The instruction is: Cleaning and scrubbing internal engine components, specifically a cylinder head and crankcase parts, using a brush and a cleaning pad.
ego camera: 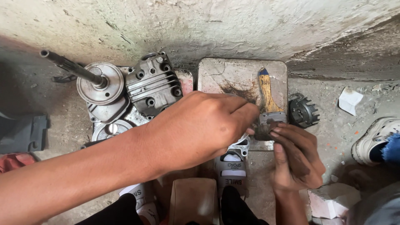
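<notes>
- My left hand reaches right, fingers pinched at the paintbrush bristles
- My right hand grips the bristle end
- Brush lies on metal tray, centre far
- Engine cover left, gear right

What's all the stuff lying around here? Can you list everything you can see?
paintbrush: one, yellow handle with blue tip, on the tray
metal tray: one, grey and stained, by the wall
engine cover: one, grey, finned, left of the tray
round plate with shaft: one, grey, far left
toothed gear: one, dark, right of the tray
paper scrap: one, white, far right
sandals: two, white, on the person's feet
left hand: over the tray's near edge
right hand: fingers at the brush bristles
</notes>
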